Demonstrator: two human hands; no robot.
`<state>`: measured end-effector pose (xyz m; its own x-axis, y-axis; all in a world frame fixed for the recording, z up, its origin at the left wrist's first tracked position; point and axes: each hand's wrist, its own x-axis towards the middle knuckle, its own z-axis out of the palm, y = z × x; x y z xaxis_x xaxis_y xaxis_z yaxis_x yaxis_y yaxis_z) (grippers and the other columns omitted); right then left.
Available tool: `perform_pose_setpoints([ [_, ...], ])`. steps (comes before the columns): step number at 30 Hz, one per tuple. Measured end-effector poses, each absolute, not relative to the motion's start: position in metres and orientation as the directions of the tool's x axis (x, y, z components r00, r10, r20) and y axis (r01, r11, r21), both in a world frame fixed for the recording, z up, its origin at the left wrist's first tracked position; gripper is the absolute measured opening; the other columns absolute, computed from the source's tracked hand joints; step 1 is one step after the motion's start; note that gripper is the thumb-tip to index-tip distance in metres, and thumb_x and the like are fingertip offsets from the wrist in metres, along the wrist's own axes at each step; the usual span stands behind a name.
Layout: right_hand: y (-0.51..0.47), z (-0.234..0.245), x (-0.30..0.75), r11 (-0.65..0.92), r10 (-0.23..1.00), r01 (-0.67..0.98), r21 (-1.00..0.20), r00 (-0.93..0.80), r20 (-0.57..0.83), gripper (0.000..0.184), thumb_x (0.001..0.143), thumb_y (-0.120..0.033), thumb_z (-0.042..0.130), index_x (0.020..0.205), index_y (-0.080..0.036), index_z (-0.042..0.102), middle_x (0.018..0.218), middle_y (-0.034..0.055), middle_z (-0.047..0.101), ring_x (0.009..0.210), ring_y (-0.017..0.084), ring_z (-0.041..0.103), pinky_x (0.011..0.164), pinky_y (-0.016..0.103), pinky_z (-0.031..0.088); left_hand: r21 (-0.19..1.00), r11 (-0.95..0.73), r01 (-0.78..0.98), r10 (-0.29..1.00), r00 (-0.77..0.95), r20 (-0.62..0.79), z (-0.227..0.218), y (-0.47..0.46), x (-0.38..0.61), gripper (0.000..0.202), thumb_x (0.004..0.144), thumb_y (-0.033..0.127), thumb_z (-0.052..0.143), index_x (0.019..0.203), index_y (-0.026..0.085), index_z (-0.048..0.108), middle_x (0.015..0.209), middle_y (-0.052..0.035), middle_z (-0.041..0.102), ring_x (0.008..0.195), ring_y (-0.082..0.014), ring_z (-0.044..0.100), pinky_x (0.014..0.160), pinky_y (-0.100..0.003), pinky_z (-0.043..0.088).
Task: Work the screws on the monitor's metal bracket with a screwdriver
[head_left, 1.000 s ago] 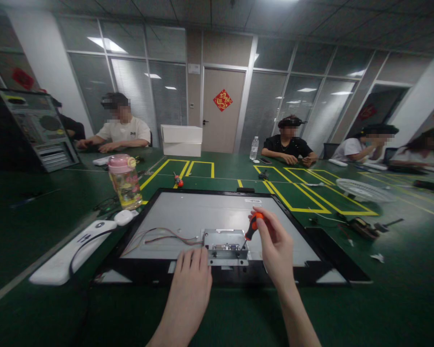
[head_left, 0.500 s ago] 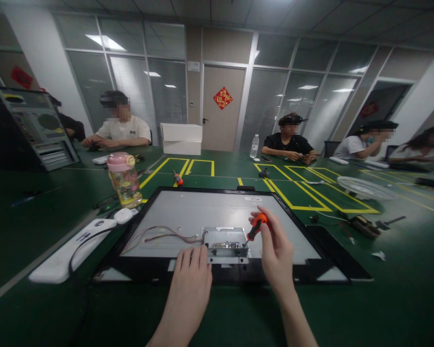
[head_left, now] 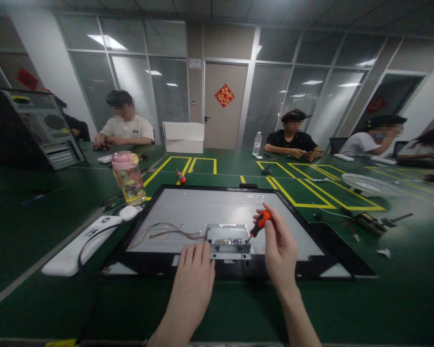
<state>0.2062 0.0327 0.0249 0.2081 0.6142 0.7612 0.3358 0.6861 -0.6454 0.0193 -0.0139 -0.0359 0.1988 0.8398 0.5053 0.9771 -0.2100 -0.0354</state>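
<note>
An opened monitor panel (head_left: 217,207) with a grey metal back and black frame lies flat on the table before me. A metal bracket (head_left: 222,233) with a row of ports stands near its front edge, thin wires (head_left: 173,229) running left from it. My right hand (head_left: 280,250) grips an orange and black screwdriver (head_left: 262,220), tilted, its tip at the bracket's right corner. My left hand (head_left: 195,270) rests on the frame's front edge, left of the bracket, palm down with fingers stretched out.
Left of the panel lie a white power bank-like bar (head_left: 81,248) and a pink-lidded bottle (head_left: 126,180). A black slab (head_left: 342,248) and a tool (head_left: 369,224) lie to the right. A red-handled screwdriver (head_left: 181,177) lies beyond; several people sit across the table.
The view has shifted slightly, so everything sits a little to the right. Both hands keep nearly the same places, and the screwdriver's tip stays at the bracket's corner.
</note>
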Motion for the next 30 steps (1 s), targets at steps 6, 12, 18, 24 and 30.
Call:
perform_pose_setpoints([
  [6, 0.0332, 0.0260, 0.2031, 0.694, 0.573, 0.328, -0.641, 0.287, 0.768, 0.018, 0.089, -0.023, 0.067, 0.106, -0.025, 0.072, 0.097, 0.0042, 0.059, 0.086, 0.018, 0.061, 0.072, 0.032, 0.052, -0.030, -0.203, 0.979, 0.844, 0.191, 0.501, -0.0367, -0.0133, 0.0197, 0.035, 0.095, 0.013, 0.041, 0.122, 0.010, 0.063, 0.113, -0.0127, 0.066, 0.103, -0.0280, 0.059, 0.097, -0.050, 0.048],
  [12, 0.0303, 0.0300, 0.2040, 0.661, 0.609, 0.328, -0.675, 0.291, 0.738, 0.019, 0.094, -0.026, 0.059, 0.108, -0.023, 0.071, 0.094, 0.0050, 0.063, 0.083, 0.018, 0.063, 0.072, 0.032, 0.053, -0.028, -0.208, 0.978, 0.852, 0.195, 0.486, -0.0333, -0.0151, 0.0195, 0.035, 0.095, 0.012, 0.040, 0.122, 0.010, 0.062, 0.110, -0.0126, 0.065, 0.101, -0.0278, 0.058, 0.093, -0.049, 0.049],
  [18, 0.0282, 0.0312, 0.2024, 0.669, 0.659, 0.261, -0.695, 0.224, 0.718, 0.027, 0.099, -0.029, 0.048, 0.119, -0.025, 0.066, 0.102, 0.0065, 0.070, 0.084, 0.019, 0.067, 0.071, 0.034, 0.057, -0.034, -0.196, 0.980, 0.846, 0.187, 0.499, -0.0328, -0.0133, 0.0209, 0.034, 0.095, 0.012, 0.040, 0.121, 0.011, 0.062, 0.110, -0.0121, 0.066, 0.100, -0.0270, 0.059, 0.092, -0.048, 0.050],
  [24, 0.0272, 0.0317, 0.1971, 0.686, 0.648, 0.222, -0.693, 0.247, 0.721, 0.015, 0.092, -0.026, 0.062, 0.104, -0.024, 0.070, 0.095, 0.0047, 0.059, 0.080, 0.017, 0.062, 0.063, 0.029, 0.055, -0.069, -0.198, 0.978, 0.845, 0.206, 0.494, -0.0317, -0.0133, 0.0202, 0.034, 0.096, 0.011, 0.041, 0.122, 0.009, 0.062, 0.110, -0.0129, 0.066, 0.101, -0.0278, 0.060, 0.093, -0.048, 0.050],
  [30, 0.0275, 0.0326, 0.1968, 0.676, 0.684, 0.125, -0.726, 0.261, 0.681, 0.020, 0.097, -0.026, 0.053, 0.112, -0.023, 0.066, 0.099, 0.0069, 0.067, 0.081, 0.018, 0.066, 0.062, 0.029, 0.056, -0.065, -0.210, 0.976, 0.837, 0.213, 0.504, -0.0348, -0.0131, 0.0192, 0.033, 0.096, 0.012, 0.042, 0.122, 0.009, 0.062, 0.111, -0.0132, 0.066, 0.101, -0.0280, 0.060, 0.094, -0.048, 0.049],
])
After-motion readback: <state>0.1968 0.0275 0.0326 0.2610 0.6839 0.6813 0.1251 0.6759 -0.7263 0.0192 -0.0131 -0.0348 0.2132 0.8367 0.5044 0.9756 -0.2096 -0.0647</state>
